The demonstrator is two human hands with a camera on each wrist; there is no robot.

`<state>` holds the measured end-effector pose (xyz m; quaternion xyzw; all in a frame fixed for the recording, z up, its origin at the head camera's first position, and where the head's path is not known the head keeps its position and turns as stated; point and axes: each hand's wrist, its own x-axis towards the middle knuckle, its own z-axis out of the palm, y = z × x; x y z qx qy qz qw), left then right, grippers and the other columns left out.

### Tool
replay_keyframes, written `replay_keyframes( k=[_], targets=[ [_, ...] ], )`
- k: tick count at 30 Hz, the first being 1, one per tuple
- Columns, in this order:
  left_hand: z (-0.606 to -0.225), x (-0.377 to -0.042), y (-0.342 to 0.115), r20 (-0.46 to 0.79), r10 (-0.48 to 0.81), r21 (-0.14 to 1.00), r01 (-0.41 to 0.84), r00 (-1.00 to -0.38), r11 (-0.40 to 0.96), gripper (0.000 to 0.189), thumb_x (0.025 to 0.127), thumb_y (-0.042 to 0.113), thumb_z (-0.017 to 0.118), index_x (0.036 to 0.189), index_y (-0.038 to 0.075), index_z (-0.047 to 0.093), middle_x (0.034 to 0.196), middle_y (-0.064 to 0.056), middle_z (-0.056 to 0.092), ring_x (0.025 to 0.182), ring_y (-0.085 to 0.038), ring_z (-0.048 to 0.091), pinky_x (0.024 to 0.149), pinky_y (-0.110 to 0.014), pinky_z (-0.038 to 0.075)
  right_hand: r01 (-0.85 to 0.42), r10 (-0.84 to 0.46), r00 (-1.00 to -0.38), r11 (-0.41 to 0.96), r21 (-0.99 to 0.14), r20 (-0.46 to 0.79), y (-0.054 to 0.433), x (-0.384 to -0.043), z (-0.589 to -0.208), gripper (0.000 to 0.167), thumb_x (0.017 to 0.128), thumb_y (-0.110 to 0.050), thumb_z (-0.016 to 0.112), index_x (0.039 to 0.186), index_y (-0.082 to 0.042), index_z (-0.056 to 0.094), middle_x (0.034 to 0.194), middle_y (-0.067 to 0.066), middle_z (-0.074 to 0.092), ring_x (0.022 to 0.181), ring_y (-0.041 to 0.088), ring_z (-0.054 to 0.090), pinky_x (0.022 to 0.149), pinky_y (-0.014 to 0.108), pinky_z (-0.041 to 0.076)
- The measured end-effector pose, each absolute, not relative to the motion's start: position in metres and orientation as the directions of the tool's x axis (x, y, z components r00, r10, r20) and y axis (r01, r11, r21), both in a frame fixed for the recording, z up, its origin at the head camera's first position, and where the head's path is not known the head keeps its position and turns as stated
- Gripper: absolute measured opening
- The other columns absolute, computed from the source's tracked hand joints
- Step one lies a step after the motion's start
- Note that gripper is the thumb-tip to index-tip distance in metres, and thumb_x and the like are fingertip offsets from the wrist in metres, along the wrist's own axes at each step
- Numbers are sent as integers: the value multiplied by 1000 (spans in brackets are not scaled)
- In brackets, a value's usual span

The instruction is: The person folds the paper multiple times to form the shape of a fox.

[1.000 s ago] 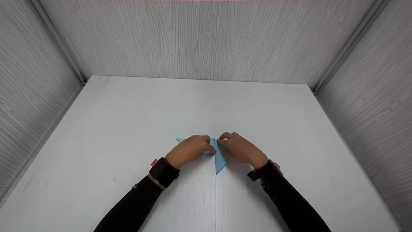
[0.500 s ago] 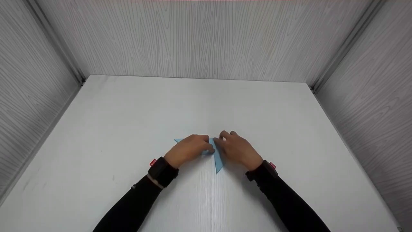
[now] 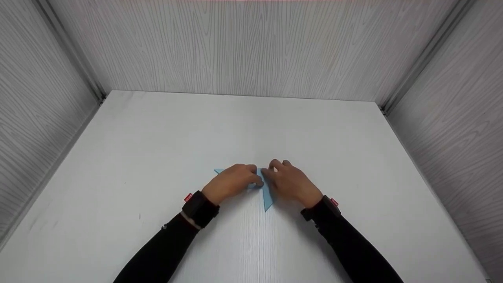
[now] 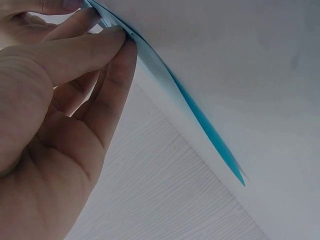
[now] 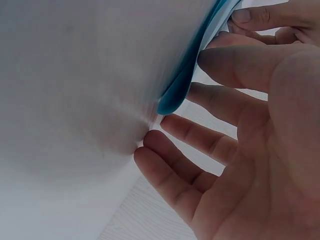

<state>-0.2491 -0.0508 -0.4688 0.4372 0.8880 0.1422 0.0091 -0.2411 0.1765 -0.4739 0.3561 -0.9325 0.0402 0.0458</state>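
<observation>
A folded sheet of light blue paper (image 3: 267, 198) lies on the white table, with a pointed flap toward the person and another tip out to the left. My left hand (image 3: 234, 182) holds its middle part, thumb and index finger together at the paper's edge in the left wrist view. My right hand (image 3: 292, 182) holds the right-hand part, thumb and index finger at the paper (image 5: 179, 92), which bends into a rounded fold there. The right hand's other fingers (image 5: 172, 182) reach down to the tabletop. Much of the paper is hidden under both hands.
The white tabletop (image 3: 188, 129) is bounded by grey wood-grain panels at the back (image 3: 243, 47), left (image 3: 35, 102) and right (image 3: 452, 102). Black wrist straps (image 3: 200, 209) and dark sleeves (image 3: 157, 251) cover the person's forearms.
The right hand has shifted slightly left over the paper, and the flap pointing toward the person looks narrower. The left hand stays in place.
</observation>
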Motion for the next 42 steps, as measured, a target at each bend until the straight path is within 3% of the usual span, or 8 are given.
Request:
replay_keyframes(
  k=[7, 22, 31, 42],
  targets=[
    [-468, -249, -50, 92, 771, 260, 763, -630, 592, 41, 92, -16, 69, 117, 14, 83, 107, -9, 72, 91, -19, 62, 84, -31, 55, -668, -662, -737, 744, 4, 134, 175, -239, -474, 35, 101, -9, 67, 136, -8, 69, 121, 15, 64, 89, 33, 57, 75, 38, 58],
    [-469, -249, -50, 120, 773, 260, 771, -623, 581, 43, 90, -19, 69, 115, 13, 83, 106, -9, 72, 92, -18, 65, 84, -30, 57, -659, -655, -751, 750, -50, 84, 176, -240, -471, 43, 97, -7, 64, 140, -10, 65, 125, 15, 61, 91, 35, 53, 81, 41, 53],
    [-468, -248, -50, 126, 772, 277, 769, -624, 576, 43, 90, -20, 69, 115, 12, 82, 107, -10, 72, 92, -19, 66, 85, -33, 57, -628, -635, -773, 767, -132, -9, 182, -239, -464, 44, 103, -8, 63, 147, -8, 63, 135, 14, 61, 107, 36, 57, 87, 43, 57],
    [-467, -246, -49, 102, 756, 274, 748, -647, 604, 41, 92, -17, 69, 118, 12, 82, 111, -10, 74, 97, -20, 69, 90, -33, 59, -657, -669, -743, 734, -169, -18, 201, -236, -463, 36, 107, -8, 61, 142, -8, 67, 141, 17, 62, 112, 38, 59, 92, 45, 57]
  ],
)
